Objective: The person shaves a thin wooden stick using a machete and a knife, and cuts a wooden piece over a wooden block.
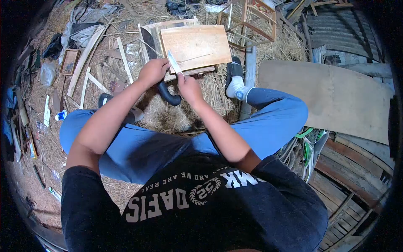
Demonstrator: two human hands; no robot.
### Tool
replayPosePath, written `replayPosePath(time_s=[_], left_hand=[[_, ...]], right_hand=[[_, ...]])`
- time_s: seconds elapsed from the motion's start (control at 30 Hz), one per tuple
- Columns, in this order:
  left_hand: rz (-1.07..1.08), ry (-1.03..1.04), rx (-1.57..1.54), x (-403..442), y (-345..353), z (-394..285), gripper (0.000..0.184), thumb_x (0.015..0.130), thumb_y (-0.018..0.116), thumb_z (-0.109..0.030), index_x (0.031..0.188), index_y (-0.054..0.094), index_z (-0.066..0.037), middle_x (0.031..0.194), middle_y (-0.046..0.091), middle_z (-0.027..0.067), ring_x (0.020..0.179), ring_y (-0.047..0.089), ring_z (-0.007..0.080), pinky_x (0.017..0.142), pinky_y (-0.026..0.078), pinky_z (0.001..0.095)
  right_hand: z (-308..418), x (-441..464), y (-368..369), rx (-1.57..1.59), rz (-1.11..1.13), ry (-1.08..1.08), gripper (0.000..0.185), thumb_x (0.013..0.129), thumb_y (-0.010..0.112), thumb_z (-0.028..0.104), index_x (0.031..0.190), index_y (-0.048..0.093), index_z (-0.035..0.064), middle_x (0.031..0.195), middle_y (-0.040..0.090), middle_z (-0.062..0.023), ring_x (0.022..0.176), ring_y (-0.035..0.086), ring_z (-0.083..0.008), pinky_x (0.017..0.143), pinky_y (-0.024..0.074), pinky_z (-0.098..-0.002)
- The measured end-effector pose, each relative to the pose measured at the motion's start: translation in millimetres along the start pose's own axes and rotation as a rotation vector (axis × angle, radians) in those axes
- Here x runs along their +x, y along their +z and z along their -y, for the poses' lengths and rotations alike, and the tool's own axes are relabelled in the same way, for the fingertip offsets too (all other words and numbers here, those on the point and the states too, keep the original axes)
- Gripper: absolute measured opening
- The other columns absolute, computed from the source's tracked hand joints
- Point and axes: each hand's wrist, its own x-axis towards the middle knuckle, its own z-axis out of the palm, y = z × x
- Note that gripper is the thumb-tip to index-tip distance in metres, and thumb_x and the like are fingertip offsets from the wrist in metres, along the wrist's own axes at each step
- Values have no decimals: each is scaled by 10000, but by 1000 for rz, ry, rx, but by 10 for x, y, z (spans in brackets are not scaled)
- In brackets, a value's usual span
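Note:
My right hand is closed around the handle of a knife, its pale blade pointing up and left over a light wooden board. Close beside the blade is my left hand, its fingers pinched together. A thin wooden stick lies across the board and runs under the blade toward those fingers, which seem to grip its end. Below my left hand a curved black handle sticks out; a dark blade shows to the left of the board.
Under the light board are more wooden pieces. Wood strips and a small wooden tray lie on the straw-covered ground to the left. A wooden frame stands at the back right, and a large flat sheet lies to the right.

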Motion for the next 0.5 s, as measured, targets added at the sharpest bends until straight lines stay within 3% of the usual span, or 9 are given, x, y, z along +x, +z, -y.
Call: replayPosePath(time_s=[0.07, 0.2, 0.3, 0.37, 0.5], left_hand=[[-23, 34, 2, 15, 27, 53, 266, 960, 595, -280, 955, 665, -23, 894, 673, 251, 860, 647, 459, 760, 512, 519], [-21, 2, -30, -27, 0, 1, 261, 955, 602, -276, 952, 668, -23, 901, 673, 252, 861, 645, 460, 762, 513, 516], [-43, -6, -45, -31, 12, -5, 255, 953, 603, -272, 956, 669, -25, 897, 673, 249, 864, 644, 460, 761, 515, 513], [-53, 8, -24, -20, 28, 8, 250, 946, 608, -271, 959, 672, -29, 895, 675, 245, 870, 644, 459, 760, 518, 508], [-39, -36, -28, 4, 17, 10, 250, 940, 615, -274, 956, 672, -31, 892, 678, 239, 865, 646, 457, 754, 519, 507]], right_hand=[[0, 73, -212, -49, 9, -33, 543, 1019, 454, 423, 862, 725, -20, 861, 674, -302, 869, 664, -492, 817, 523, -533], [-551, 514, -520, -9, -199, 87, 603, 1030, 420, 441, 844, 714, -51, 832, 671, -315, 827, 661, -500, 763, 516, -559], [-594, 481, -337, 31, -261, 145, 635, 1030, 404, 470, 821, 690, -57, 816, 654, -329, 830, 661, -496, 755, 506, -544], [-285, 234, -199, -34, -86, 66, 579, 1026, 421, 452, 917, 736, -21, 863, 665, -328, 879, 664, -498, 812, 518, -561], [-213, 209, -255, -112, -40, 0, 563, 1022, 424, 458, 936, 740, 1, 863, 677, -306, 887, 663, -495, 819, 529, -544]])
